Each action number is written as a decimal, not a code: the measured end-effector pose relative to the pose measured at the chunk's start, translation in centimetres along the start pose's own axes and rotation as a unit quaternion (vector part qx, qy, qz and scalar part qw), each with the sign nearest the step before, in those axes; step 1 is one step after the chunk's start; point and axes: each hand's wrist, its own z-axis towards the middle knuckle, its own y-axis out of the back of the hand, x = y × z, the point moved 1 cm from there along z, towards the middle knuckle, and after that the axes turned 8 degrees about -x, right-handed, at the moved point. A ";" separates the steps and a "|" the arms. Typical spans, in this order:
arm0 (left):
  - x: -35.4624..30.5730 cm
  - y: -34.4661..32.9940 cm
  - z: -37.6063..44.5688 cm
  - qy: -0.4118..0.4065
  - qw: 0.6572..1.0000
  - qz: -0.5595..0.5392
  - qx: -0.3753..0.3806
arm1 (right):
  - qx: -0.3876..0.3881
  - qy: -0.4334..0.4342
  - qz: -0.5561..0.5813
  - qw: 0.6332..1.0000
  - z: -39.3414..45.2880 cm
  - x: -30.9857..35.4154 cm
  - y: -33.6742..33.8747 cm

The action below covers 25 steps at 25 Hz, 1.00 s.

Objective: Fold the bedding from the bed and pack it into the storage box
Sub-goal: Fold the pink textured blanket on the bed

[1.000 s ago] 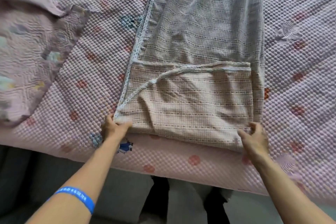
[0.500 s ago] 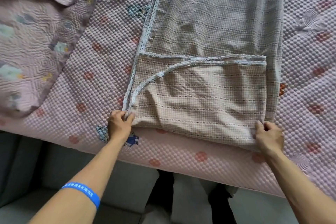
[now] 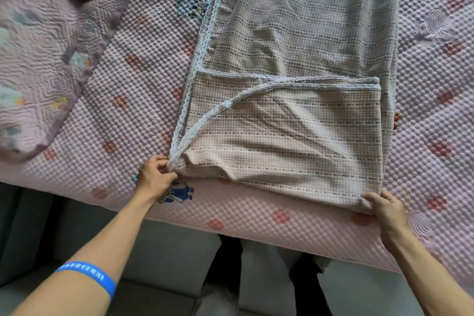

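Observation:
A beige checked sheet with a lace-trimmed edge lies as a long strip on the pink quilted bed. Its near end is doubled back, making a folded panel close to the bed's front edge. My left hand pinches the panel's near left corner, where the lace trims meet. My right hand grips the near right corner. The far end of the strip runs out of the top of the view. No storage box is in view.
A mauve quilted pillow or cover lies at the left on the bed. A grey floor and my legs show below the bed's front edge.
Both hands keep hold of the same near corners. The view has shifted slightly, and the folded end sits a bit lower and more to the right in the frame.

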 end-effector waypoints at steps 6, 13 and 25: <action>0.8 1.1 -1.8 -0.091 0.995 0.030 -0.030 | 0.035 0.031 -0.131 0.990 -1.0 -1.5 2.6; 2.8 1.5 -3.5 0.006 0.984 0.177 0.025 | -0.033 0.050 -0.231 0.971 -2.7 -4.4 5.2; 2.0 0.4 -3.9 0.081 0.994 0.043 0.065 | -0.125 0.139 -0.383 0.905 -4.2 -1.8 4.0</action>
